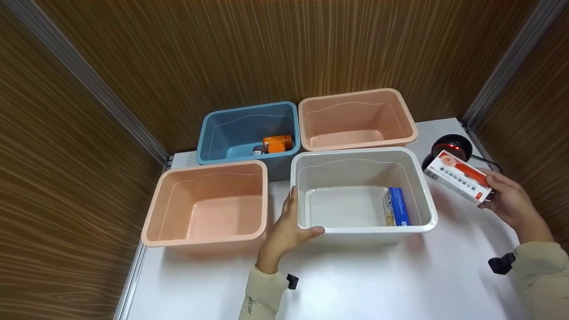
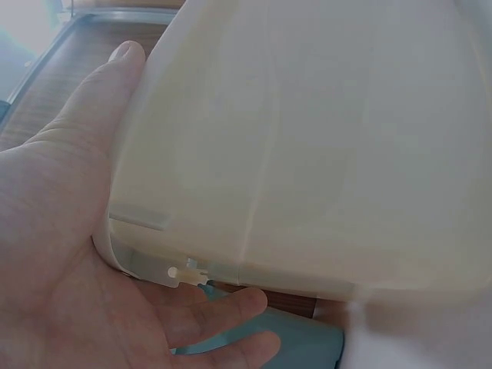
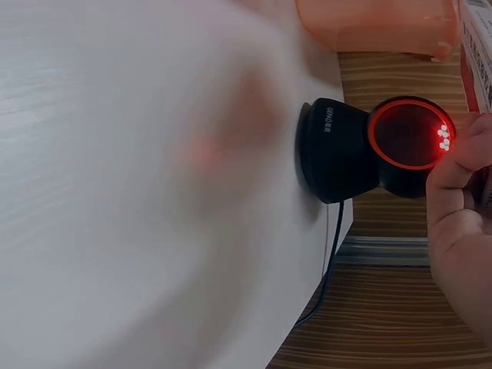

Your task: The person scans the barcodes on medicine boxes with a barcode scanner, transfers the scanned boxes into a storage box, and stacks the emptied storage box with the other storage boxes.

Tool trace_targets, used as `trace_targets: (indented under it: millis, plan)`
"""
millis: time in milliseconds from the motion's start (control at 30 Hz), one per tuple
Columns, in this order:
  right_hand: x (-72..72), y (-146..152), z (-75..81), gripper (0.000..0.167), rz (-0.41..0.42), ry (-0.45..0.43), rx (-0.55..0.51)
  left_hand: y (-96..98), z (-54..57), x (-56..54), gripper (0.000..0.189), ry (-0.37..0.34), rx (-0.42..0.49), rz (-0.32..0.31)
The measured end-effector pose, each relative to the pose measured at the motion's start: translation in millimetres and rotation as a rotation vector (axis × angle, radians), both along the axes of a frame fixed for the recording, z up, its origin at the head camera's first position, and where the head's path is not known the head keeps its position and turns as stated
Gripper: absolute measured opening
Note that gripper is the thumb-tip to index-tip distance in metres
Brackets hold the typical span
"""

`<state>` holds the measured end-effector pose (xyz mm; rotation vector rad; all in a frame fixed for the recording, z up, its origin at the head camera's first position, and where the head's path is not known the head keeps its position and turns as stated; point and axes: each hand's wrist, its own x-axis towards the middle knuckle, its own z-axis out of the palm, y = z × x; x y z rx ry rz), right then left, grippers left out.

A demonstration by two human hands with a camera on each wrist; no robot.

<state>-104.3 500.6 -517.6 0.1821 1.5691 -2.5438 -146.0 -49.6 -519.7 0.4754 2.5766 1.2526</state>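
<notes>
My right hand (image 1: 511,200) grips one end of a white and red medicine box (image 1: 460,177), tilted close over a black barcode scanner (image 1: 452,146). In the right wrist view the scanner's round window (image 3: 411,132) glows red, and the box (image 3: 478,58) shows only partly at the edge. My left hand (image 1: 286,231) rests against the near left corner of a white bin (image 1: 362,230), its fingers straight along the side and its thumb at the front rim. The left wrist view shows the palm against the bin's outer wall (image 2: 307,154). Inside that bin lies a blue box (image 1: 398,206).
A peach bin (image 1: 204,242) stands left of the white one. Behind are a blue bin (image 1: 249,109) holding orange bottles (image 1: 278,143) and another peach bin (image 1: 355,95). Wood-grained panels (image 1: 266,44) enclose the white table (image 1: 346,284). A cable (image 1: 489,162) runs from the scanner.
</notes>
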Motion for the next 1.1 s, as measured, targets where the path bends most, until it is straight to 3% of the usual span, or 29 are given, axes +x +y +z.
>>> trace_targets:
  millis: [167, 267, 667, 833, 1100]
  plan:
    - [-0.7, -4.8, -11.6, 0.031, 0.071, -0.094, 0.297, 0.1, 0.0, 0.6, 0.132, 0.001, 0.013, -0.002]
    - [0.2, -7.1, -18.2, 0.03, 0.114, -0.135, 0.417, -0.3, -0.1, 1.3, 0.132, -0.007, 0.03, 0.0]
    - [3.5, -6.4, -30.4, 0.025, 0.149, -0.202, 0.613, -0.5, -0.9, 1.3, 0.131, -0.019, 0.04, -0.001]
    - [5.9, -5.0, -26.1, 0.027, 0.127, -0.182, 0.588, -0.1, -1.6, 0.9, 0.131, -0.027, 0.039, 0.001]
    - [5.6, 1.2, 12.1, 0.032, 0.032, -0.064, 0.339, -0.4, -1.3, 0.0, 0.131, -0.016, 0.044, -0.005]
